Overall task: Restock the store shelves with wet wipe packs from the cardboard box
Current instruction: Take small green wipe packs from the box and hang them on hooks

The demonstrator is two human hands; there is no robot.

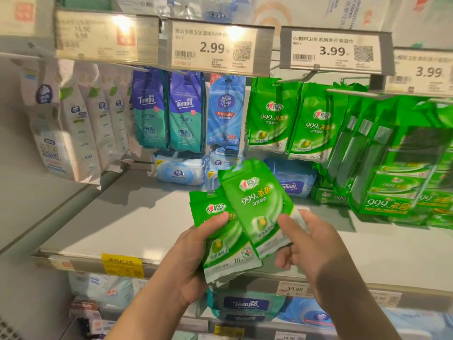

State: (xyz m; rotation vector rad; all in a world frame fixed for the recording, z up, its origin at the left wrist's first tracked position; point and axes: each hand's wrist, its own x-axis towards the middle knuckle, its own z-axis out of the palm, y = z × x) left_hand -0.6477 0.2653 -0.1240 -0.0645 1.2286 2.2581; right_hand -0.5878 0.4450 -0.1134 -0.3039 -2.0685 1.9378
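My left hand point(193, 256) grips a stack of green wet wipe packs point(220, 244) in front of the shelf, thumb across the top pack. My right hand point(311, 244) pinches one more green pack point(257, 204) by its lower right edge, tilted and lifted off the stack. Matching green packs point(267, 116) hang on pegs under the 3.99 price tag point(333, 51), directly above and behind my hands. The cardboard box is out of view.
Blue Tempo packs point(169, 111) and a blue Vinda pack point(225, 111) hang left of the green ones, white packs point(81, 123) further left. The grey shelf point(137, 217) holds soft packs at the back and green multipacks point(404, 182) at the right. Lower shelves carry more wipes.
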